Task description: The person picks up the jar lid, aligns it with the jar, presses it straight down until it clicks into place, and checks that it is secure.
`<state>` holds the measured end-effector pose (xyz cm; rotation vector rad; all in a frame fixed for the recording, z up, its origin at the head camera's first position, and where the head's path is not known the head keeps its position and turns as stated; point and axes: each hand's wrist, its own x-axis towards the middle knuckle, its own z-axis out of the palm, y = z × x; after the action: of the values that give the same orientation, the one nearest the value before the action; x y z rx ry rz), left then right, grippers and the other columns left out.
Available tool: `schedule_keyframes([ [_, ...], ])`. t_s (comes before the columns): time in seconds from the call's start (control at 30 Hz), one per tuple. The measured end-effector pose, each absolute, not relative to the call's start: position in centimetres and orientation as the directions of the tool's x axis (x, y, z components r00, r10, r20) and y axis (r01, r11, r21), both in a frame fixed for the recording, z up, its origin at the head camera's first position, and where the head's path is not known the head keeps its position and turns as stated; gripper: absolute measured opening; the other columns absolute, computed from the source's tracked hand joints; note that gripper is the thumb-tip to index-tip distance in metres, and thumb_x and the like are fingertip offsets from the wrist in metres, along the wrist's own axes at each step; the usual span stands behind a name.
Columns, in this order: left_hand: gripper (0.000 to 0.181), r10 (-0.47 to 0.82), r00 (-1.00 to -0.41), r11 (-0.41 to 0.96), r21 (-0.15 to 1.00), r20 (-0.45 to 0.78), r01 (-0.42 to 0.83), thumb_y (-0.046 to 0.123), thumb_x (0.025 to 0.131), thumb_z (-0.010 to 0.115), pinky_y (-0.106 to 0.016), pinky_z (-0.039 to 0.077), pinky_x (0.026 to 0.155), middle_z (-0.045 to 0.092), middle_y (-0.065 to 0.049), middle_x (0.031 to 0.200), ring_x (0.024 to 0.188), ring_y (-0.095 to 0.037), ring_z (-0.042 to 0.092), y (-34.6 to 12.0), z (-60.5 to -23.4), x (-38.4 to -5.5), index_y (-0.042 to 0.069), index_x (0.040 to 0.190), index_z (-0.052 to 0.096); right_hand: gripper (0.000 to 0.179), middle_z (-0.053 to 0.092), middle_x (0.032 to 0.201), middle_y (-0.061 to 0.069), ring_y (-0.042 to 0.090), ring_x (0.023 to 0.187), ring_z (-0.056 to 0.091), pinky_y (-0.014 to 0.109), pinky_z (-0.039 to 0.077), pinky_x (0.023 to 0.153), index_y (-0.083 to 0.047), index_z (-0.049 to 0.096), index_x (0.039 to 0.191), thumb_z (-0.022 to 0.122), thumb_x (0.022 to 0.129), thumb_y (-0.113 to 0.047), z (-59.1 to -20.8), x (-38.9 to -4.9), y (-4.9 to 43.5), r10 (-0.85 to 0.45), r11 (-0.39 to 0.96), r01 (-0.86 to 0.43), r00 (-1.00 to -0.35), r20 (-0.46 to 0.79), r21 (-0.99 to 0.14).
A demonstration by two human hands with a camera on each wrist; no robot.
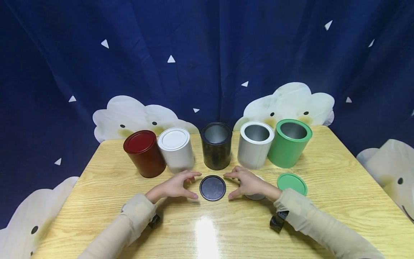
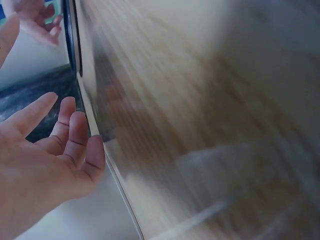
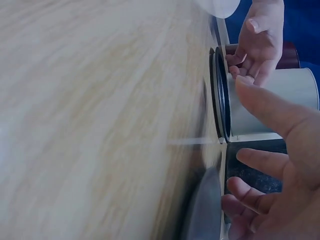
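Observation:
A round black lid (image 1: 212,188) lies on the table between the two hands, in front of the uncovered black can (image 1: 217,147). To its left, my left hand (image 1: 178,185) holds nothing, thumb and forefinger extended toward the rim with a small gap. On the other side my right hand (image 1: 246,182) mirrors it, also apart from the lid. The right wrist view shows the black lid (image 3: 220,95) edge-on beyond the right hand (image 3: 280,170). Under the right hand and wrist, a white lid (image 1: 255,196) is partly hidden. A green lid (image 1: 292,183) lies beyond the right wrist.
Along the back stand a dark red can (image 1: 145,154) and a white can (image 1: 176,151), both with lids on. Right of the black can are an uncovered white can (image 1: 254,147) and an uncovered green can (image 1: 288,147). A blue curtain (image 1: 200,54) hangs behind the table (image 1: 181,230).

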<state>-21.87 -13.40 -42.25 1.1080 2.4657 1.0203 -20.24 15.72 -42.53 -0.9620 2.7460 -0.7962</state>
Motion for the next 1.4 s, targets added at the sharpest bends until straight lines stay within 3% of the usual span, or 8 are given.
schedule_keyframes([
  [0.5,0.073,0.779,-0.626,0.496,0.618,-0.006,0.611,0.025,0.066,0.081,-0.024,0.037,0.069,0.053,-0.010,0.089,0.077,-0.019,0.045,-12.5,-42.7,-23.0,-0.005,0.125,0.050,0.074,0.048,0.092,0.005,0.020,0.086,0.044,0.031,0.038,0.071,-0.003,0.059,0.120,0.082,0.059,-0.039,-42.6,-20.2,14.4,-0.622,0.693,-0.581,-0.781,0.054,-0.427],
  [1.1,0.073,0.808,-0.589,0.518,0.477,-0.001,0.710,0.026,0.064,0.082,-0.023,0.034,0.067,0.050,-0.003,0.081,0.076,-0.016,0.041,-11.7,-42.8,-23.3,0.000,0.126,0.053,0.078,0.041,0.091,0.000,0.020,0.083,0.036,0.031,0.032,0.067,-0.006,0.056,0.124,0.083,0.058,-0.039,-42.8,-20.2,13.6,-0.600,0.747,-0.558,-0.800,-0.002,-0.362],
  [1.4,0.073,0.792,-0.610,0.550,0.404,0.024,0.731,0.032,0.064,0.082,-0.022,0.030,0.061,0.044,-0.001,0.074,0.069,-0.010,0.034,-11.3,-42.8,-23.0,0.004,0.125,0.055,0.076,0.040,0.089,0.000,0.020,0.082,0.036,0.030,0.031,0.066,-0.007,0.058,0.123,0.082,0.059,-0.041,-42.9,-20.2,13.1,-0.596,0.751,-0.569,-0.803,0.029,-0.334],
])
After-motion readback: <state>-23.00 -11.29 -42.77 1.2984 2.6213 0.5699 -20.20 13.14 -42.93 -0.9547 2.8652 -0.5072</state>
